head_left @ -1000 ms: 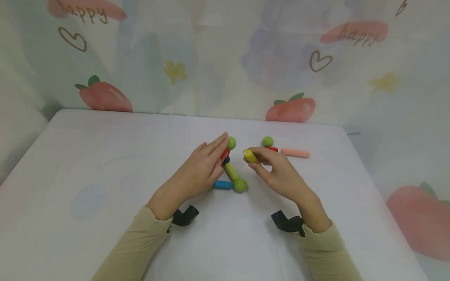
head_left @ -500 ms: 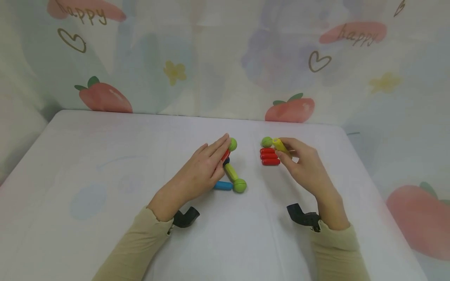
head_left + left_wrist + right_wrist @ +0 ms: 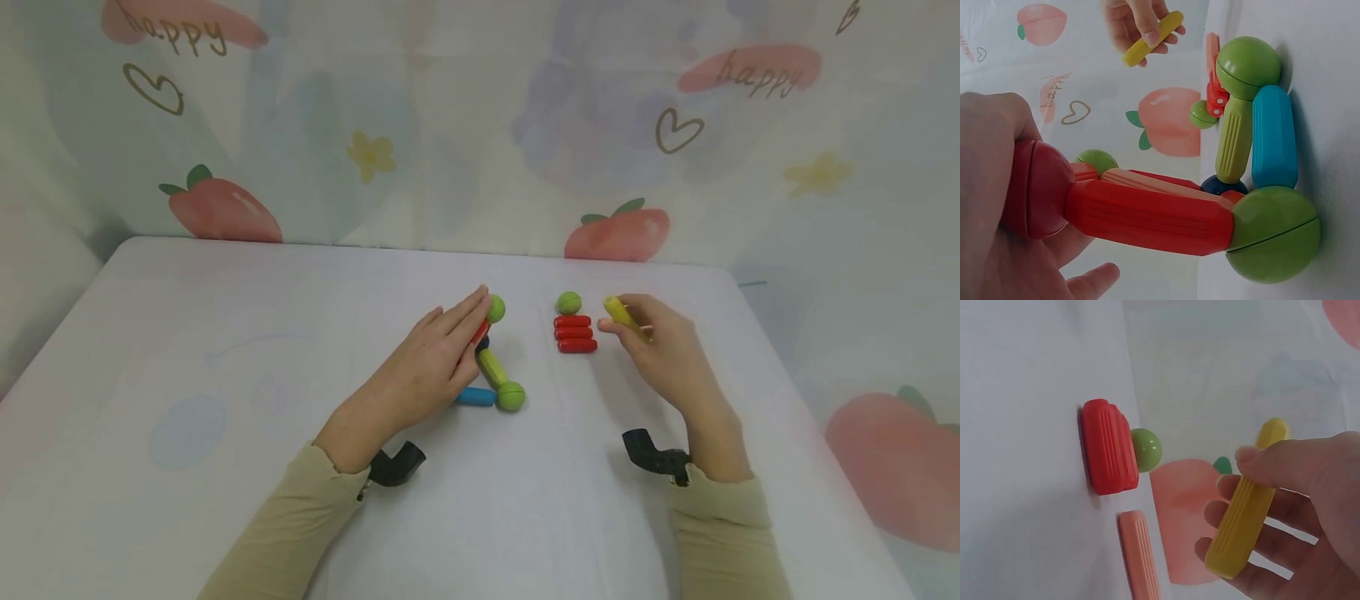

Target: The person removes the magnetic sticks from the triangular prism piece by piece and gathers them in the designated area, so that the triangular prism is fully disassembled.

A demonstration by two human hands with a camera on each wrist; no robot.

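Ball (image 3: 483,342), seemingly navy, partly behind left hand (image 3: 412,362).

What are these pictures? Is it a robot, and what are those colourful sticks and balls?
No robot here: just a person's left hand and right hand. One camera on the head looks down at them; one on each wrist looks at that hand's work. In the left wrist picture, the left hand holds a red ball, part of a shape of joined sticks and balls. The right hand pinches a yellow stick. On the white table lie three red sticks, a green ball and a pink stick.
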